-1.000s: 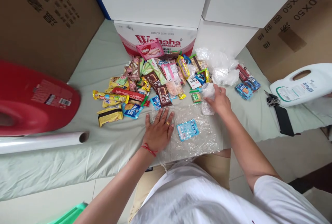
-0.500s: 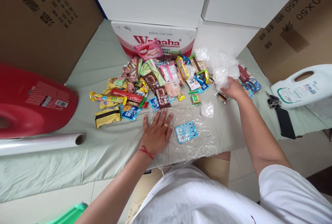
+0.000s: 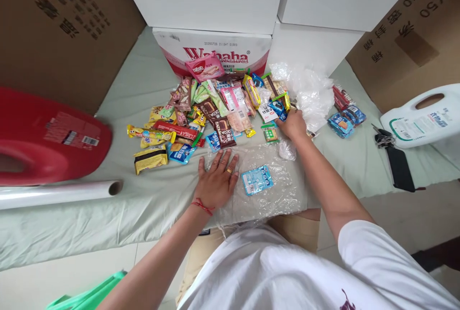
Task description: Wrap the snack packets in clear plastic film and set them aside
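Note:
My left hand [image 3: 215, 180] lies flat with its fingers spread, pressing on the left side of a clear plastic sheet [image 3: 283, 195]. On that sheet, right of the hand, is a light blue snack packet [image 3: 257, 180]. My right hand [image 3: 293, 127] reaches to the right edge of a heap of wrapped snacks, its thumb apart from the fingers beside a blue packet [image 3: 276, 107]. Its fingertips are partly hidden. Close by are a green-edged biscuit packet [image 3: 269, 133] and a crumpled clear wrapper [image 3: 287, 150]. Brown cocoa packets [image 3: 225, 132] lie beyond my left hand.
Crumpled white plastic [image 3: 314, 99] sits right of the heap. Farther right are several packets [image 3: 340, 125], keys [image 3: 384, 138], a black phone-like object [image 3: 400, 168] and a white jug [image 3: 419, 118]. A red jug [image 3: 53, 142] and a roll [image 3: 61, 194] are left. Boxes [image 3: 212, 44] stand behind.
My right hand has left the crumpled white plastic and moved left to the edge of the snack heap. My left hand stays flat on the sheet.

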A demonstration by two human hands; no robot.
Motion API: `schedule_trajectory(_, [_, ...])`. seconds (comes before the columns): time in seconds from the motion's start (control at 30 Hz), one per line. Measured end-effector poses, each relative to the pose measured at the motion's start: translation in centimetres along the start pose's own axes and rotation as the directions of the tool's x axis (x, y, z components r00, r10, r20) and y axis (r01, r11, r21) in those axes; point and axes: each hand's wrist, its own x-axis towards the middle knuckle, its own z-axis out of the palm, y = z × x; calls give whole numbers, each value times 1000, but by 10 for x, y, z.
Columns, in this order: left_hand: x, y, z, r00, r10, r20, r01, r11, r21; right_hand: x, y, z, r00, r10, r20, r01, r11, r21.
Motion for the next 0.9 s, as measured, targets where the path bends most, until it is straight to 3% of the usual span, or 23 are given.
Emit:
schedule_trajectory(0.2, [-1,-2,3,1000,10,-15,-10,1000,-7,22,4,-5,997,-4,81,-5,995,104])
schedule_trajectory(0.33, [-1,-2,2,1000,19,-19,-19,1000,-11,9,28,-27,998,-30,64,18,984,180])
schedule_trajectory(0.4, [-2,-2,3,999,18,-28,-19,1000,-21,-17,42,-41,999,-46,-15,48,951,305])
schedule_trajectory(0.47, [-2,-2,3,999,15,-38,-16,999,-33,-57,50,-51,996,-60,-61,83,848,524])
schedule_trajectory(0.57, [-2,-1,4,999,6,-44,-8,999,-45,-127,45,-49,977,-111,184,-83,594,800])
schedule_trajectory(0.63, [-2,-1,5,999,2,-43,-4,999,-47,-169,32,-34,931,-188,313,-162,555,816])
schedule_trajectory(0.7, [-2,-1,5,999,1,-41,-3,999,-45,-200,19,-17,901,-248,356,-150,591,793])
schedule_trajectory(0.77, [-2,-1,5,999,1,-42,-3,999,-43,-218,11,-7,905,-262,336,-46,724,688])
schedule_trajectory(0.83, [-2,-1,4,999,3,-48,-5,999,-40,-225,9,-7,935,-248,253,103,874,475])
schedule_trajectory(0.9, [-2,-1,4,999,10,-53,-12,999,-40,-224,11,-16,944,-287,163,240,936,258])
